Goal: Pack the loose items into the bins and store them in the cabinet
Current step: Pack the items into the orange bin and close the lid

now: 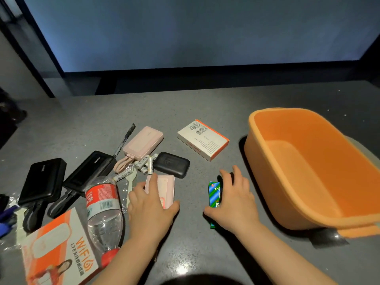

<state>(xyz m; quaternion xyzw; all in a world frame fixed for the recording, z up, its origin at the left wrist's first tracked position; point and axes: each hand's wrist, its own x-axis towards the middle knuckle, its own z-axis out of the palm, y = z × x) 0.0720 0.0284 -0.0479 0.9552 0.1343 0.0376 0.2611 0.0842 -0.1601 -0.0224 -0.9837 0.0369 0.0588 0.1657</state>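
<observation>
An orange bin [273, 179] stands on the right of the grey counter, with nothing inside it. My left hand [151, 208] grips a flat pink case [166, 185], fingers over its left side and thumb at its near right corner. My right hand [234, 200] closes round a green and blue packet [213, 194] lying on the counter left of the bin. Loose items lie to the left: a pink power bank [144, 141], a small black case [172, 164], several white batteries [147, 164] and two black power banks [44, 179] [90, 171].
A white and orange box [202, 138] lies behind my hands. A water bottle with a red label [103, 210] lies near an orange WIFI box [59, 249] at the front left. A pen [124, 139] lies by the pink power bank. A dark ledge runs along the counter's back.
</observation>
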